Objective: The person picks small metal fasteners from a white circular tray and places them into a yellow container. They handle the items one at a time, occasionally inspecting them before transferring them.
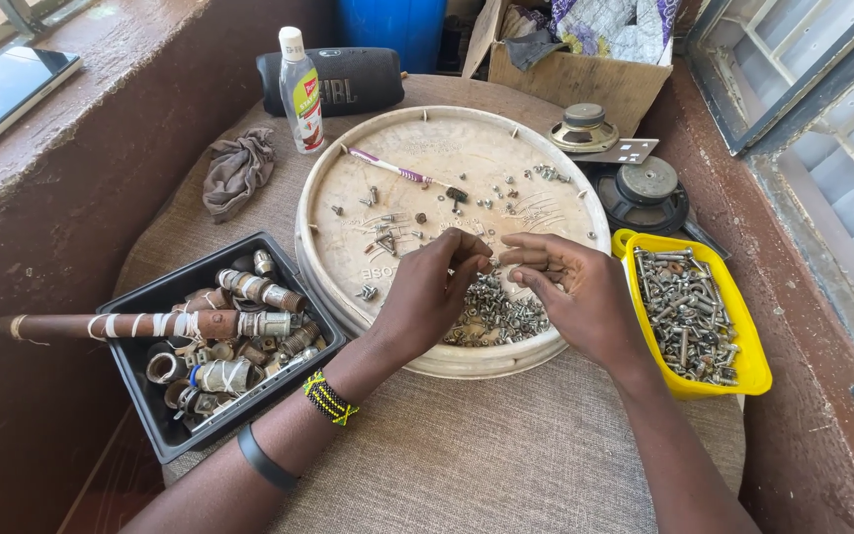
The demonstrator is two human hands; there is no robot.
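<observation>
Both hands over the round tray (328, 188): left hand (427, 292) pinching a small screw, right hand (570, 292) fingers curled above the screw pile (496, 316); yellow tub (743, 336) right.

Small silver screws and nuts (496, 314) lie heaped on the round cream tray (447, 138).

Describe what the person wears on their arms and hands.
Both forearms are bare, with no sleeves in view, and both hands are ungloved. The left arm carries a beaded wristband of black and yellow-green beads at the wrist, and a plain black band further up the forearm. The right arm shows nothing worn; no rings are visible.
</observation>
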